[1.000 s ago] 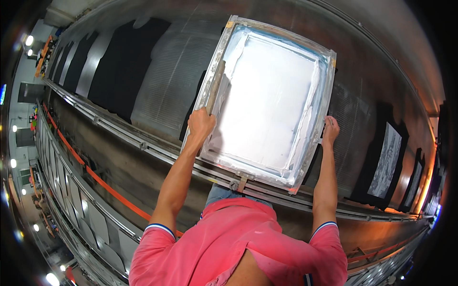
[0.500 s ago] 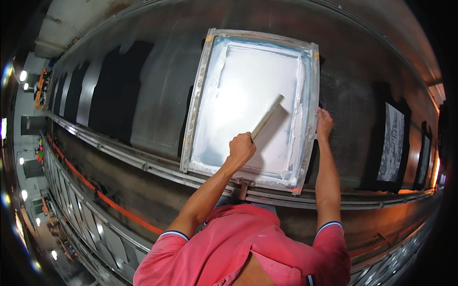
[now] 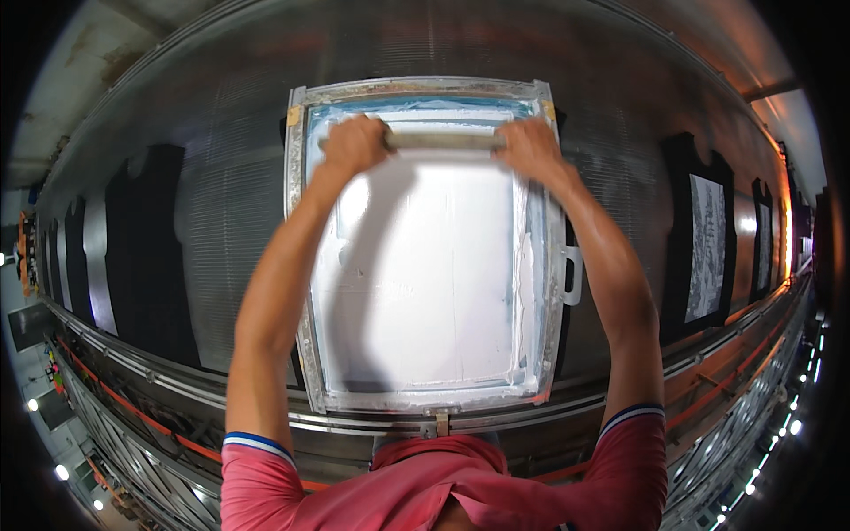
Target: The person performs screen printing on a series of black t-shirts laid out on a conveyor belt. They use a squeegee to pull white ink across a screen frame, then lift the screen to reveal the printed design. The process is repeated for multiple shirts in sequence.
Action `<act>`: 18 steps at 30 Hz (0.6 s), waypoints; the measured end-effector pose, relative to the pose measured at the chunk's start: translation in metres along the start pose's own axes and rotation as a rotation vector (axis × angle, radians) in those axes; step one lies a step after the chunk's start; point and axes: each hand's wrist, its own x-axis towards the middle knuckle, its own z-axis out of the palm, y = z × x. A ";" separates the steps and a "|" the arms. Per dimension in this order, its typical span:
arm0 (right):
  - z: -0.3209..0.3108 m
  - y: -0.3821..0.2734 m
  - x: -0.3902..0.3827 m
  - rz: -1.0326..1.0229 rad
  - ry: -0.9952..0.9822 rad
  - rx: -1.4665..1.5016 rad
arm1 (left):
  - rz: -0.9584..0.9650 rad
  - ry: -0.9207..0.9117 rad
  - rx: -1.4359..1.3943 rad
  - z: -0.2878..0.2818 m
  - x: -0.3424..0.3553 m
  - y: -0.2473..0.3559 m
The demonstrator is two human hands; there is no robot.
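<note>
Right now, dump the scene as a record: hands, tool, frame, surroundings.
left hand: closed on the bar, near its left end
right hand: closed on the same bar, near its right end
bar: roughly crosswise, near the frame's far side; contact with the surface below unclear
frame: rectangular, white inner area, bluish margins
frame fitting: pale loop on right side
left: black garment on the table
right: black garment with grey-white print

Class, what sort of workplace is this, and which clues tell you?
Probably a garment screen-printing workshop: a framed screen smeared with white, a bar held across it, and flat black garments along the long surface, including one with a grey patterned panel.
</note>
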 end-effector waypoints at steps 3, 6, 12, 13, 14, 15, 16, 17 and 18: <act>0.003 0.012 0.065 -0.092 0.164 -0.092 | -0.007 0.034 0.027 -0.001 0.050 -0.050; 0.030 0.029 0.070 -0.068 0.195 -0.047 | 0.039 0.122 0.058 0.017 0.052 -0.043; 0.034 -0.019 -0.034 -0.093 0.190 0.028 | 0.055 0.128 0.019 0.019 -0.059 -0.010; 0.034 -0.029 -0.054 -0.113 0.199 0.035 | 0.044 0.110 0.011 0.016 -0.082 -0.006; 0.037 -0.040 -0.074 -0.132 0.207 0.043 | 0.032 0.090 0.003 0.015 -0.106 -0.003; 0.037 -0.054 -0.093 -0.168 0.216 0.055 | 0.006 0.076 0.001 0.012 -0.135 -0.001; 0.036 -0.069 -0.112 -0.163 0.190 0.071 | 0.008 0.081 -0.027 0.011 -0.160 0.001; 0.034 -0.084 -0.130 -0.157 0.163 0.087 | 0.010 0.085 -0.054 0.012 -0.184 0.002; 0.032 -0.098 -0.148 -0.155 0.141 0.103 | 0.011 0.094 -0.079 0.011 -0.209 0.004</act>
